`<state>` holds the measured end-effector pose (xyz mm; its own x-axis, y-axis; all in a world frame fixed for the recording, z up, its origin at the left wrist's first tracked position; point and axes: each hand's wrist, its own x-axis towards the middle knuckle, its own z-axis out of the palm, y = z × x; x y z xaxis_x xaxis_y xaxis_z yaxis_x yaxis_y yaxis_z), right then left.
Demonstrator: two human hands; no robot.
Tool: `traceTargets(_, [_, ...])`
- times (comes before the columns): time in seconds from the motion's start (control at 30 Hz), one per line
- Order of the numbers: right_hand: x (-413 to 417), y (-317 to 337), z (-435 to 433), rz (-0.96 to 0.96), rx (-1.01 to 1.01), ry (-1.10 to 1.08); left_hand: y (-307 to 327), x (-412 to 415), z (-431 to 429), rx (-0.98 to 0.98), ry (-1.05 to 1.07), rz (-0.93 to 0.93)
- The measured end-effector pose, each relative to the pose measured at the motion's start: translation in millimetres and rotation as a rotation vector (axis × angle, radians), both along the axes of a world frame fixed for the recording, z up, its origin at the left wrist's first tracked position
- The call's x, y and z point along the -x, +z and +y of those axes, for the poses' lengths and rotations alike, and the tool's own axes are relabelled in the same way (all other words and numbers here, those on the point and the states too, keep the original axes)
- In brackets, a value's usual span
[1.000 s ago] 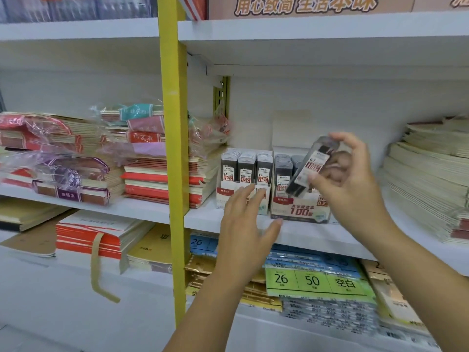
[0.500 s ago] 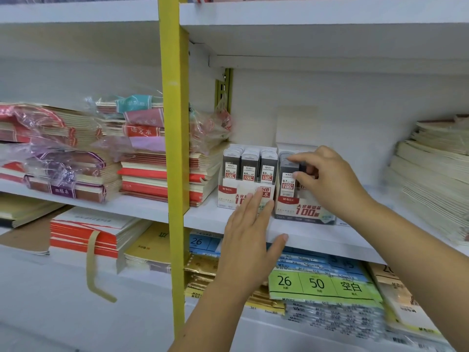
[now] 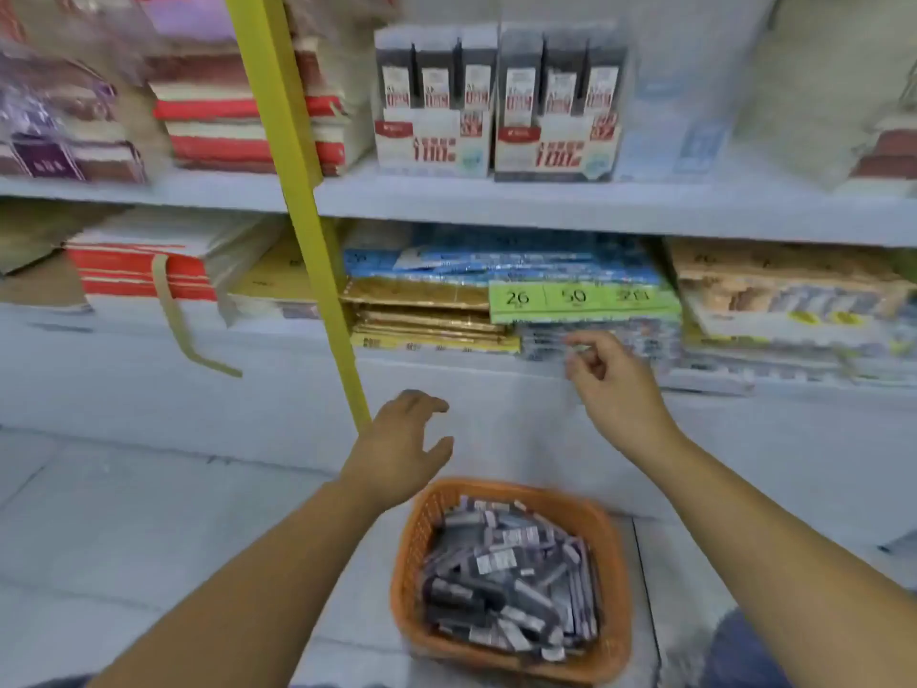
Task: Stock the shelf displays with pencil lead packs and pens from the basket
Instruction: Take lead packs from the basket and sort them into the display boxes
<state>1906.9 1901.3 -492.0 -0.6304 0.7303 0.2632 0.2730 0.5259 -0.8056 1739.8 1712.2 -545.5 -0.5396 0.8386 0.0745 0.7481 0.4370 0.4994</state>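
An orange basket (image 3: 611, 553) stands on the floor, holding several dark pencil lead packs (image 3: 506, 588). Two white display boxes stand side by side on the shelf above, the left one (image 3: 434, 101) and the right one (image 3: 558, 106), each showing a front row of three upright lead packs. My left hand (image 3: 402, 449) hangs just above the basket's far left rim, fingers relaxed and spread, holding nothing. My right hand (image 3: 613, 384) hovers higher, in front of the lower shelf, fingers loosely curled and empty. The view is blurred by motion.
A yellow upright post (image 3: 302, 191) divides the shelving. Stacks of notebooks (image 3: 238, 116) fill the shelf to the left. Wrapped paper packs with a green label (image 3: 583, 300) lie on the lower shelf. A pale tiled floor (image 3: 149, 538) surrounds the basket.
My right hand left the lead pack in the right display box and dropped down empty. My left hand came off the left box and lowered toward the basket. My view tilted down.
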Motion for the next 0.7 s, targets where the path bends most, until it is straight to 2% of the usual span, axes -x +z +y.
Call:
traceTargets(0.1, [-15,-95,-10,-0.336,0.264,0.011,-70,-16,-27,0.143,0.156,-0.237])
traceTargets(0.17, [-26,-149,-21,-0.509,0.336,0.038,-112,-24,-39,0.276,0.19,-0.369])
traceTargets(0.27, [-38,-207,-33,-0.637,0.448,0.101,-160,-30,-48,0.436,0.148,-0.443])
traceTargets(0.33, [-45,-235,-38,-0.689,0.538,0.124,-182,-32,-45,0.449,0.132,-0.471])
traceTargets(0.47, [-49,-274,-39,-0.758,0.548,0.15,-219,-40,-32,0.452,0.069,-0.524])
traceTargets(0.53, [-48,-289,-39,-0.88,0.539,0.181,-237,-43,-24,0.458,0.003,-0.513])
traceTargets(0.6, [-46,-302,-43,-0.987,0.52,0.238,-253,-44,-18,0.532,-0.068,-0.468])
traceTargets(0.7, [-44,-314,-51,-1.002,0.495,0.326,-271,-44,-13,0.701,-0.147,-0.355])
